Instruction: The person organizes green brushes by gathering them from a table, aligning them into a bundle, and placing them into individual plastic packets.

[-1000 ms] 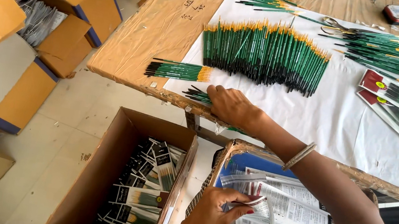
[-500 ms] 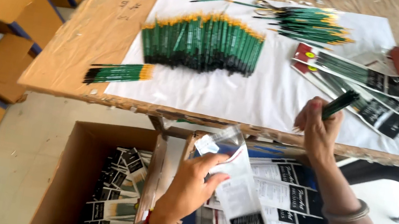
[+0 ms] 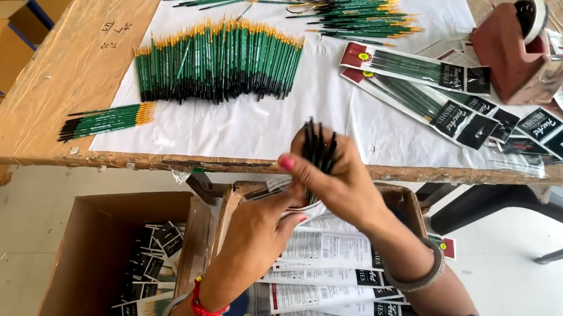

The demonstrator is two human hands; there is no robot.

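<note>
Right hand [image 3: 338, 183] pinches a small bundle of brushes [image 3: 319, 149] above the table edge, left hand [image 3: 270, 228] grips a clear sleeve [image 3: 288, 209] beneath, over a cardboard box [image 3: 97, 257] holding packed brush sets, loose green brushes [image 3: 218, 60] fanned beyond.

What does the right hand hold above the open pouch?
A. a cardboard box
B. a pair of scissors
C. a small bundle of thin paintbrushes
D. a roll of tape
C: the right hand pinches a small bundle of thin paintbrushes, their dark ends pointing up, over the clear pouch that the left hand holds.
</note>
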